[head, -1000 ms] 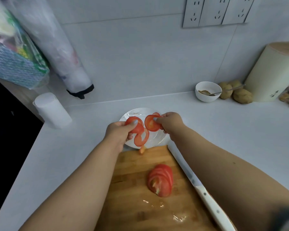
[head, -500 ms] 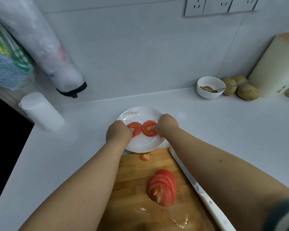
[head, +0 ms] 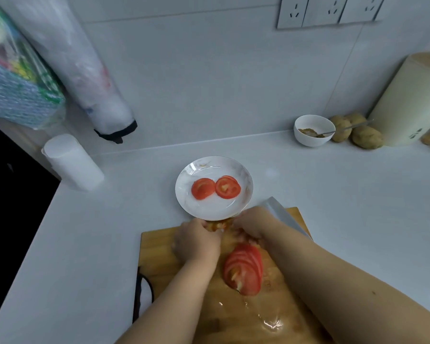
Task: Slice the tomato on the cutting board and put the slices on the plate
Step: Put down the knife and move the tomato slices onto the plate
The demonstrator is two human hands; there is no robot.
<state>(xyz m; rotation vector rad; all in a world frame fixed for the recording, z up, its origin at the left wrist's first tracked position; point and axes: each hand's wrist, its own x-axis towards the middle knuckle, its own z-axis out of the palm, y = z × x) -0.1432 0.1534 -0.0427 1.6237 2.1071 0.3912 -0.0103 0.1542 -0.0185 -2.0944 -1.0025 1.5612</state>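
White plate (head: 184,202) holds two tomato slices (head: 215,187).

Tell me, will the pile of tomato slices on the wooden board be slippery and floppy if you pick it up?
Probably slippery: the tomato slices look wet, and juice shines on the cutting board near them. Likely floppy too, since they are cut thin and lean on each other. They may slide apart rather than lift as one, like the two slices lying flat on the plate.
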